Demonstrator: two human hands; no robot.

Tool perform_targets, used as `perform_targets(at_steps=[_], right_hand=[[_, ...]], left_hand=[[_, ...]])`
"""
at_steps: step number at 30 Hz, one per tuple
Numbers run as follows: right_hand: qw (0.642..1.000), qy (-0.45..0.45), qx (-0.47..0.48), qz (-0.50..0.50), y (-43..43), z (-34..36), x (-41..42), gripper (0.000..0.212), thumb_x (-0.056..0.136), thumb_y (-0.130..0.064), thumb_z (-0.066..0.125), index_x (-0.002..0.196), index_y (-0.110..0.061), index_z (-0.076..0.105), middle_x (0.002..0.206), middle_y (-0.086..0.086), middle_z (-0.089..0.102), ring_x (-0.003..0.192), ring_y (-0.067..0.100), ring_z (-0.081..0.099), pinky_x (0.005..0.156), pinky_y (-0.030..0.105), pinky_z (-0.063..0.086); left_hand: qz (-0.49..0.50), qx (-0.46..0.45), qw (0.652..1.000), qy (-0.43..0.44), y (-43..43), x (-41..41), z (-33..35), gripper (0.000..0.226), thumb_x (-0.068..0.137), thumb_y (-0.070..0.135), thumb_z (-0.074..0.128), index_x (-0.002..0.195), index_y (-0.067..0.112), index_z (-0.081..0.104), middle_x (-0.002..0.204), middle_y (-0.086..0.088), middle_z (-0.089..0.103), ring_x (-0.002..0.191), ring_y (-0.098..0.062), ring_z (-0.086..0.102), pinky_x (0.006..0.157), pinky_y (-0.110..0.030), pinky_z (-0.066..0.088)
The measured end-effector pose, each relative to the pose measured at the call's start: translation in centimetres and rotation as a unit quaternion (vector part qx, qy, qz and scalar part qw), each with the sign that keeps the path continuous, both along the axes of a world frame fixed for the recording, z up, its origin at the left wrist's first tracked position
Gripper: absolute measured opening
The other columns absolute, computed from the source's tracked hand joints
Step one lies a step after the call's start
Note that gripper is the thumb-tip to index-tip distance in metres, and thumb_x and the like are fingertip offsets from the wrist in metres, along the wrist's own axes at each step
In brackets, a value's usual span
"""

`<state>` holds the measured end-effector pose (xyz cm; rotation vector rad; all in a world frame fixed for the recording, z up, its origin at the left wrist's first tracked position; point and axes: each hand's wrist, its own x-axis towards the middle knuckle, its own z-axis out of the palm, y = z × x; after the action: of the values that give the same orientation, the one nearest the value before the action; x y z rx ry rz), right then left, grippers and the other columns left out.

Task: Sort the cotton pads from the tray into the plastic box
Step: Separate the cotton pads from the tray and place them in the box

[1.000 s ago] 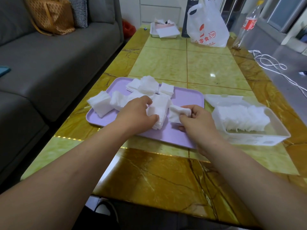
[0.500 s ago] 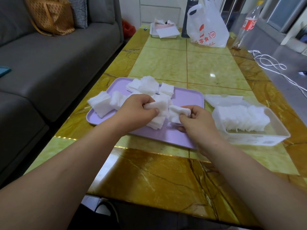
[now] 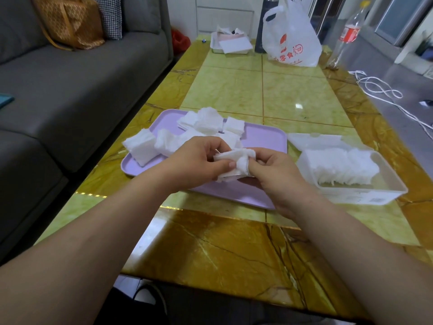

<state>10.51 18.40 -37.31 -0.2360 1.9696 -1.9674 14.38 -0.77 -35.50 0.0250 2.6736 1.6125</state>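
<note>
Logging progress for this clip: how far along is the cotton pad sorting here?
Done: a row of pads already stands in the plastic box, filling much of it. In hand: the left hand and right hand grip a small stack between them over the tray. Left: several loose piles lie on the tray, so the job looks partway through.

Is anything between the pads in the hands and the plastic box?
Nothing visible. The left hand and right hand hold the cotton pads over the tray; the plastic box stands open to their right.
</note>
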Motion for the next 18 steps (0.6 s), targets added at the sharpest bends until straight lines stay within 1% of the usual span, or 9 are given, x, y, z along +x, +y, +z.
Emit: perform_targets(at_steps=[2,4,5,7,9,12,15,18], right_hand=[[1.0,0.001,0.015,-0.01,0.1,0.1,-0.1,0.022,0.099,-0.003,0.061,0.112,-0.011,0.077,0.101,0.011,0.08,0.099,0.026,0.077,0.093,0.046,0.061],[1.0,-0.003,0.022,-0.004,0.1,0.3,-0.1,0.025,0.098,-0.001,0.059,0.112,-0.011,0.077,0.102,0.011,0.08,0.098,0.026,0.077,0.091,0.045,0.062],[1.0,-0.007,0.021,0.004,0.1,0.3,0.0,0.026,0.097,0.001,0.059,0.112,-0.01,0.077,0.103,0.011,0.079,0.099,0.026,0.077,0.091,0.044,0.062],[1.0,-0.011,0.021,0.018,0.0,0.5,0.1,0.029,0.096,0.003,0.056,0.113,-0.01,0.077,0.104,0.012,0.079,0.1,0.026,0.076,0.091,0.044,0.062],[0.999,-0.005,0.029,0.024,-0.1,0.6,0.2,0.031,0.096,0.003,0.056,0.112,-0.012,0.077,0.105,0.011,0.079,0.102,0.026,0.075,0.092,0.045,0.061],[0.999,0.002,0.041,0.026,-0.1,0.8,0.4,0.033,0.095,0.004,0.055,0.111,-0.014,0.077,0.103,0.009,0.079,0.101,0.025,0.075,0.091,0.045,0.062],[0.999,0.002,0.04,0.03,-0.2,1.0,0.5,0.036,0.093,0.007,0.053,0.11,-0.013,0.078,0.103,0.011,0.079,0.101,0.026,0.075,0.091,0.048,0.061],[0.999,-0.025,0.001,0.043,-0.2,1.3,0.4,0.035,0.09,0.005,0.051,0.11,-0.008,0.077,0.107,0.019,0.077,0.104,0.034,0.074,0.096,0.053,0.058]], left_hand=[[-0.012,0.001,1.0,0.004,-0.1,0.0,0.1,0.007,0.09,0.017,0.077,0.094,0.019,0.072,0.084,-0.013,0.076,0.072,-0.018,0.068,0.074,-0.044,0.059],[-0.025,0.005,1.0,0.005,0.0,0.1,0.1,0.007,0.09,0.014,0.077,0.094,0.018,0.073,0.084,-0.016,0.075,0.071,-0.018,0.067,0.071,-0.039,0.057],[-0.026,0.003,1.0,0.008,0.1,0.1,0.1,0.007,0.09,0.014,0.077,0.094,0.019,0.074,0.084,-0.017,0.075,0.07,-0.017,0.066,0.071,-0.04,0.056],[-0.015,-0.008,1.0,0.018,0.2,0.0,0.0,0.007,0.089,0.015,0.078,0.093,0.02,0.074,0.083,-0.014,0.075,0.07,-0.016,0.066,0.072,-0.046,0.058],[0.0,-0.01,1.0,0.024,0.2,-0.1,-0.1,0.008,0.088,0.015,0.079,0.093,0.018,0.073,0.084,-0.014,0.076,0.072,-0.022,0.07,0.077,-0.051,0.059],[0.009,-0.01,1.0,0.023,0.2,-0.2,-0.1,0.013,0.086,0.016,0.081,0.094,0.016,0.07,0.082,-0.013,0.076,0.079,-0.033,0.074,0.078,-0.055,0.06],[0.016,-0.02,0.999,0.022,0.3,-0.3,-0.2,0.016,0.086,0.018,0.081,0.094,0.015,0.067,0.081,-0.013,0.076,0.081,-0.036,0.074,0.077,-0.055,0.06],[0.03,-0.022,0.999,0.026,0.2,-0.4,-0.4,0.017,0.085,0.02,0.082,0.092,0.016,0.067,0.081,-0.014,0.076,0.082,-0.037,0.073,0.077,-0.055,0.06]])
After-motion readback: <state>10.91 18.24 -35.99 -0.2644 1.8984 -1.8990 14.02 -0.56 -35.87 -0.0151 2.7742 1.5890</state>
